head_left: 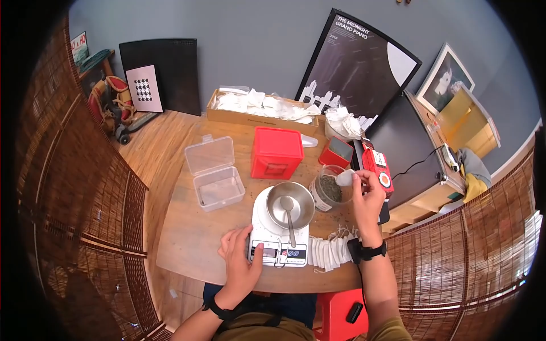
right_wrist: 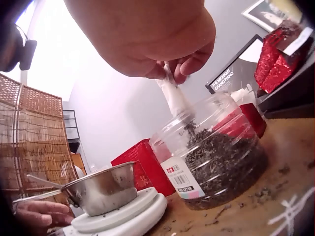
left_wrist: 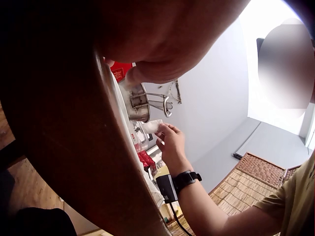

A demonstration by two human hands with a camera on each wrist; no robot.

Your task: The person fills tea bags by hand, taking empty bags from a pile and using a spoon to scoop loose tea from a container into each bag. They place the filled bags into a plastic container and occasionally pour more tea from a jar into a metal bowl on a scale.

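Observation:
My right hand (head_left: 368, 199) pinches a small white bag (head_left: 344, 178) over the clear jar (head_left: 329, 190). In the right wrist view, dark dried leaves fall from the mouth of the bag (right_wrist: 173, 98) into the jar (right_wrist: 221, 162), which holds more leaves. My left hand (head_left: 242, 264) rests at the left front edge of the white scale (head_left: 259, 219), its thumb by the display. A steel bowl (head_left: 277, 193) with a spoon (head_left: 289, 213) in it sits on the scale.
Filled white bags (head_left: 330, 254) lie in a row right of the scale. Behind stand an open plastic box (head_left: 219, 187), a red container (head_left: 277, 150), a carton (head_left: 250, 120) of white bags and a small red tin (head_left: 336, 152). Leaf crumbs dot the table.

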